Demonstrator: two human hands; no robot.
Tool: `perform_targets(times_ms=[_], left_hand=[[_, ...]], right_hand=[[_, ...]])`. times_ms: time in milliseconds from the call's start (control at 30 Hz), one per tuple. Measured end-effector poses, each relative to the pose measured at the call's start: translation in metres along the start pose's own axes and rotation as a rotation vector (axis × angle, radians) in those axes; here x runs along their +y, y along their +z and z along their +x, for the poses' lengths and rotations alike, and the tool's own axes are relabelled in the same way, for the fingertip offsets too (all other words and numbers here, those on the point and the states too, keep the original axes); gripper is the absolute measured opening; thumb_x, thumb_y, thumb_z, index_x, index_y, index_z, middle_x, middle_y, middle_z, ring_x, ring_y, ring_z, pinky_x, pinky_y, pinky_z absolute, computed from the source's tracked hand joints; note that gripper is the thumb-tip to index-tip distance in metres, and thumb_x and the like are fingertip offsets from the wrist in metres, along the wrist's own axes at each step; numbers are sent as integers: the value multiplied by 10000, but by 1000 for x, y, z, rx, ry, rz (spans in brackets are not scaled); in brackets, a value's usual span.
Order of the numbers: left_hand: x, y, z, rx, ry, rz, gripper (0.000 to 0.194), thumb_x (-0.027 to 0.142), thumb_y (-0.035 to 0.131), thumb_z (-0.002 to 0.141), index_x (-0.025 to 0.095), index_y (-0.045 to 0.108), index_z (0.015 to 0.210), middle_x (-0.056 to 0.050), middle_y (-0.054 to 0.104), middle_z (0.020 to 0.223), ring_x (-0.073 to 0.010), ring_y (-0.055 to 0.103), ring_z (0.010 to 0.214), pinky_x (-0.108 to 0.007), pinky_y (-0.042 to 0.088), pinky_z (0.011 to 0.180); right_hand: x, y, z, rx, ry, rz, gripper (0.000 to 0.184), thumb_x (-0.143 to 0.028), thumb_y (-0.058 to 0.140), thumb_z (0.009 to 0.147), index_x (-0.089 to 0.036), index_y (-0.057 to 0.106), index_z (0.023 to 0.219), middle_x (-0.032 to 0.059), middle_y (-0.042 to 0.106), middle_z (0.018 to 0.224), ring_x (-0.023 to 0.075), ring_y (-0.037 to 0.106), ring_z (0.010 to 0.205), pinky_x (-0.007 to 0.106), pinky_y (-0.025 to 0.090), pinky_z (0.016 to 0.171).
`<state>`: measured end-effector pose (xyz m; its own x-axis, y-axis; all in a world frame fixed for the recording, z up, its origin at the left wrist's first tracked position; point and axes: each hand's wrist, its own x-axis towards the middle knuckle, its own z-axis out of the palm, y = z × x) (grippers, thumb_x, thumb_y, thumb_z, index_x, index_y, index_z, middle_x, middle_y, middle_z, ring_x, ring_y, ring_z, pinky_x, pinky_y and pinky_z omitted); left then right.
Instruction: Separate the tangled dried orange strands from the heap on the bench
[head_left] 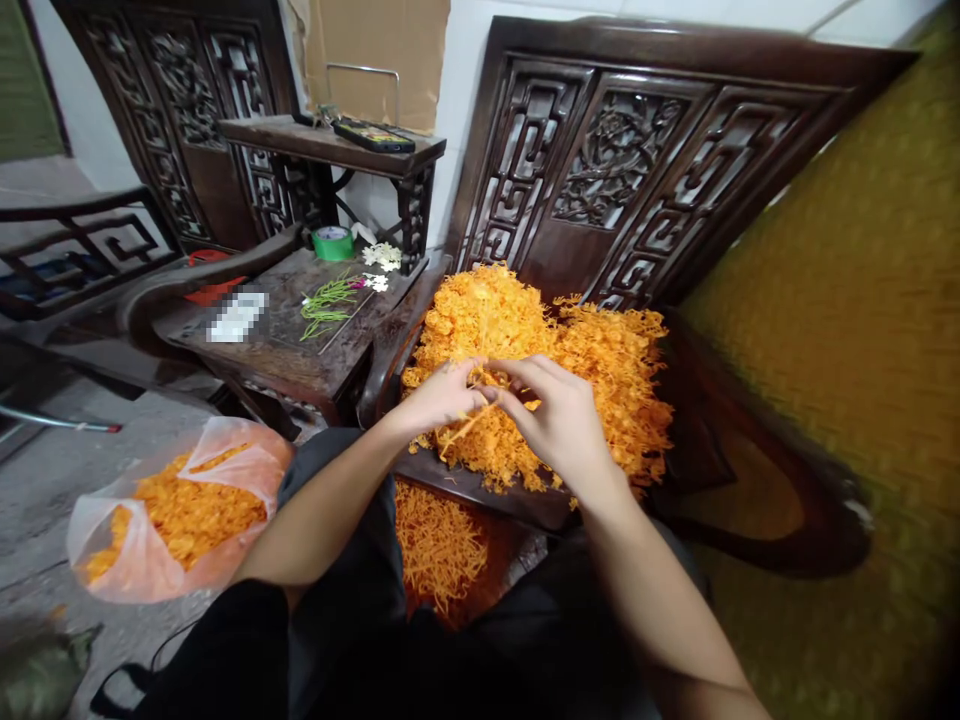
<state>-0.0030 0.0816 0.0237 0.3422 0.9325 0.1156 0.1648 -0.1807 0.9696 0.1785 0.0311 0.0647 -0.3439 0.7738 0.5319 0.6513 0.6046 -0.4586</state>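
Observation:
My left hand (446, 392) and my right hand (559, 412) meet in front of me, fingertips close together. Between them is a thin orange sprig (472, 425), its stem-like end sticking out down and to the left. Both hands pinch at it; the fingers hide much of the piece. Just behind and below them, a large heap of frilly orange artificial-flower pieces (622, 385) covers the seat of a carved dark wooden chair (517, 505). Under the seat edge, between my knees, lies a pile of orange stem-like strands (439, 550).
On the left, a clear plastic bag (214, 440) of orange pieces rests on the floor. A low wooden table (277, 350) bears green tape (333, 243), green stems (330, 303) and white flowers (382, 256). A phone (375, 136) lies on the raised shelf (300, 143).

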Motion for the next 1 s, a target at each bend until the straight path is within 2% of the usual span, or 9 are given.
perform_targets(times_ms=[133, 233, 367, 533, 600, 733, 800, 867, 1000], left_hand=[[6, 0, -2, -228, 71, -41, 443, 233, 784, 727, 161, 691, 1154, -82, 718, 1048, -203, 643, 952, -327, 517, 883], [9, -1, -3, -361, 81, -44, 425, 256, 847, 693, 149, 681, 1069, -79, 684, 1030, -198, 628, 940, -308, 528, 845], [11, 0, -4, -389, 71, -65, 392, 268, 896, 642, 143, 681, 946, -83, 670, 1040, -204, 636, 937, -305, 539, 823], [19, 2, -6, -433, -151, -397, 544, 193, 712, 723, 170, 648, 1263, -96, 685, 1027, -195, 718, 816, -282, 546, 670], [21, 5, -4, -326, -232, -504, 538, 200, 657, 753, 177, 636, 1290, -125, 696, 1094, -184, 735, 778, -247, 510, 577], [18, 12, 2, 5, -214, -484, 276, 280, 761, 808, 128, 681, 1024, -111, 717, 1026, -138, 701, 748, -207, 472, 530], [14, 16, 4, 73, -154, -489, 301, 309, 833, 774, 125, 656, 935, -81, 716, 943, -123, 680, 735, -221, 506, 578], [10, 21, 5, 119, -116, -499, 359, 328, 872, 740, 133, 633, 924, -56, 709, 890, -122, 668, 718, -238, 513, 604], [9, 26, 5, 201, -19, -463, 412, 384, 893, 716, 149, 612, 905, -34, 698, 872, -137, 657, 773, -256, 490, 657]], right_hand=[[11, 7, 3, 5, 8, 23, 344, -466, 653, 992, -212, 795, 1176, 117, 760, 1045, 263, 706, 914, 431, 556, 864], [14, 8, 2, -2, 41, 44, 325, -482, 686, 962, -226, 811, 1118, 118, 766, 1071, 275, 714, 929, 441, 563, 871], [21, 12, -1, 46, 92, 107, 265, -441, 707, 944, -224, 810, 1057, 84, 752, 924, 235, 685, 793, 409, 552, 800], [36, 13, 1, 63, 216, 285, 166, -321, 709, 885, -219, 809, 970, 56, 771, 937, 219, 684, 804, 379, 538, 785], [39, 11, 1, 70, 303, 371, 157, -308, 689, 880, -219, 810, 926, 45, 768, 912, 226, 693, 855, 391, 537, 849], [42, 12, -1, 90, 349, 544, 138, -299, 703, 866, -214, 799, 816, 44, 750, 937, 228, 684, 954, 414, 514, 971], [43, 17, -3, 81, 386, 656, 121, -321, 782, 820, -211, 802, 867, 44, 748, 962, 226, 684, 950, 413, 527, 956], [45, 24, -4, 107, 422, 746, 235, -363, 864, 762, -213, 801, 932, 46, 751, 991, 227, 695, 945, 413, 545, 940], [51, 34, -4, 312, 462, 716, 378, -478, 921, 701, -199, 793, 922, 65, 759, 999, 238, 715, 915, 425, 579, 902]])
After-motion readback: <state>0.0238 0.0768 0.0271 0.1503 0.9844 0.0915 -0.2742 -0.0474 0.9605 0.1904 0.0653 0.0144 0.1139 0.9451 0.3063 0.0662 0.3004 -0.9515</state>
